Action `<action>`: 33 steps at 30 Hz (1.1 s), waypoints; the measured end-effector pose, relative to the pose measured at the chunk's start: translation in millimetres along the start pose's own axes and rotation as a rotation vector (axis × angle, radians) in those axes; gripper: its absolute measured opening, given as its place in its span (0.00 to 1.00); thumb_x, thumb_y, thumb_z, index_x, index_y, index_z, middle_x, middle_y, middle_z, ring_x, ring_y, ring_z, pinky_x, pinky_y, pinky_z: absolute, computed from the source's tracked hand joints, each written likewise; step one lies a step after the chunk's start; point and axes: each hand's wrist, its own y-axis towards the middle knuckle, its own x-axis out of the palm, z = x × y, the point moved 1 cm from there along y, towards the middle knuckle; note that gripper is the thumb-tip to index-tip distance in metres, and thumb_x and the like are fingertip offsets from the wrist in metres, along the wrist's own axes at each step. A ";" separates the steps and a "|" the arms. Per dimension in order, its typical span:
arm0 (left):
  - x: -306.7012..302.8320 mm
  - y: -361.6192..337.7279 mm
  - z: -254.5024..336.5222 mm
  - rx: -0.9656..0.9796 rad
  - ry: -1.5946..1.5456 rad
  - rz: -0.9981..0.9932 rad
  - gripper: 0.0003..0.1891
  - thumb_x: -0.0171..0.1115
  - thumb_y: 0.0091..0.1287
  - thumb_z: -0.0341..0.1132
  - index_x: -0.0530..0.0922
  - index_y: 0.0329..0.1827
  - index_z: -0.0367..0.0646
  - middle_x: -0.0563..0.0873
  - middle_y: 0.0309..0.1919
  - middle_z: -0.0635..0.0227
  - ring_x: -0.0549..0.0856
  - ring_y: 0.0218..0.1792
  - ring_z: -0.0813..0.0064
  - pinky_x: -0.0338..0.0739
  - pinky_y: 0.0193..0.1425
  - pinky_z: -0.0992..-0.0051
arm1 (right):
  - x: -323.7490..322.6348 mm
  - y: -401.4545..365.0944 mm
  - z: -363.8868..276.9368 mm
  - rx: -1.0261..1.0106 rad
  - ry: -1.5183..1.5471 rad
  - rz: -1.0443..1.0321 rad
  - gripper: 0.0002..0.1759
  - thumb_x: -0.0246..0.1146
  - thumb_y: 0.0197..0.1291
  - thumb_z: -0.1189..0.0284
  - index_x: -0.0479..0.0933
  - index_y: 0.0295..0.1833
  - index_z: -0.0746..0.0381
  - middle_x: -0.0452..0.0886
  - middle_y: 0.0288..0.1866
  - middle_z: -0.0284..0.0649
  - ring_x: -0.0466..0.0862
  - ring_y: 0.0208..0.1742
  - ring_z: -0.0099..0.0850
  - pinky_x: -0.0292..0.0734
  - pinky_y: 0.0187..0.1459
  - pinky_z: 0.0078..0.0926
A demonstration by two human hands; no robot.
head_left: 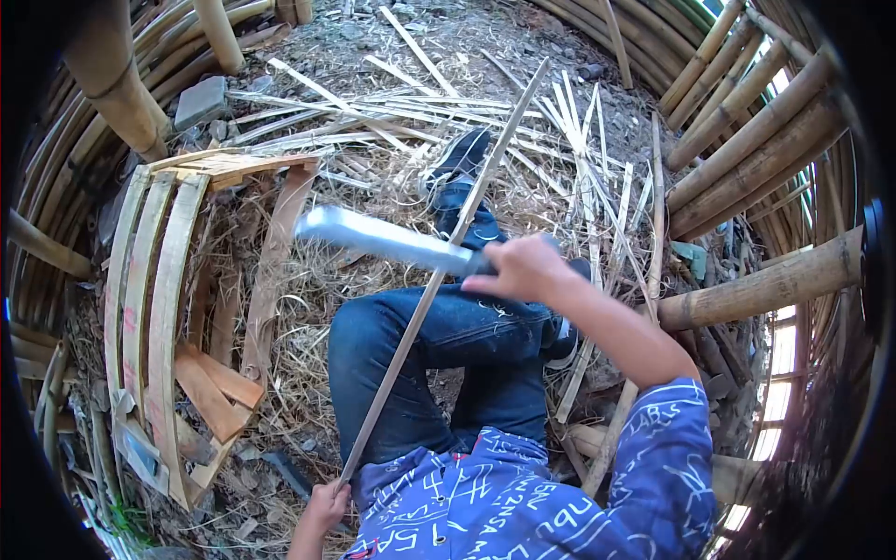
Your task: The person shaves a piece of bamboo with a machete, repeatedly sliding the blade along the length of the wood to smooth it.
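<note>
My right hand (525, 268) is closed round the dark handle of a machete (378, 235). Its broad, shiny blade points left and is slightly smeared by motion. The blade overlaps a long, thin bamboo strip (397, 364) in this view. Near my hip, my left hand (327, 507) grips the strip's lower end. From there the strip slants up past my bent knee (373, 345) and over my lower leg, its far end pointing forward and right.
Several split bamboo strips (583, 140) lie across the ground ahead, among curly shavings (313, 308). A wooden pallet-like crate (173, 280) stands on the left with a brown wood piece (219, 392) inside. Thick bamboo poles (765, 289) line the right side. A grey block (201, 101) sits upper left.
</note>
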 end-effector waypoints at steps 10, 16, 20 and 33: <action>-20.3 5.6 -8.6 0.018 0.079 -0.021 0.08 0.57 0.67 0.32 0.80 0.39 0.36 0.76 0.17 0.55 0.79 0.18 0.65 0.75 0.28 0.68 | -0.9 25.2 115.4 0.369 -0.069 0.165 0.40 0.53 0.58 0.31 0.82 0.35 0.61 0.84 0.30 0.47 0.87 0.35 0.40 0.81 0.41 0.41; -6.8 1.5 -44.6 0.124 -0.006 -0.027 0.08 0.58 0.68 0.33 0.79 0.36 0.36 0.76 0.17 0.53 0.77 0.18 0.65 0.72 0.27 0.68 | 3.2 -8.9 67.6 0.235 0.056 0.143 0.36 0.57 0.55 0.32 0.81 0.34 0.58 0.83 0.24 0.45 0.86 0.29 0.43 0.80 0.36 0.41; -8.1 2.4 -41.1 0.049 0.117 -0.003 0.09 0.58 0.68 0.33 0.79 0.35 0.35 0.76 0.18 0.52 0.77 0.18 0.64 0.72 0.27 0.67 | 18.7 -31.1 20.9 -0.113 -0.029 0.064 0.36 0.56 0.53 0.30 0.79 0.31 0.56 0.81 0.21 0.43 0.85 0.27 0.43 0.79 0.34 0.40; -7.2 2.9 -63.7 0.079 0.119 -0.031 0.10 0.57 0.69 0.34 0.77 0.33 0.36 0.74 0.16 0.57 0.72 0.20 0.75 0.72 0.27 0.69 | -6.9 -15.4 67.1 0.225 0.140 0.067 0.41 0.52 0.57 0.30 0.82 0.40 0.61 0.84 0.29 0.45 0.87 0.34 0.43 0.81 0.39 0.43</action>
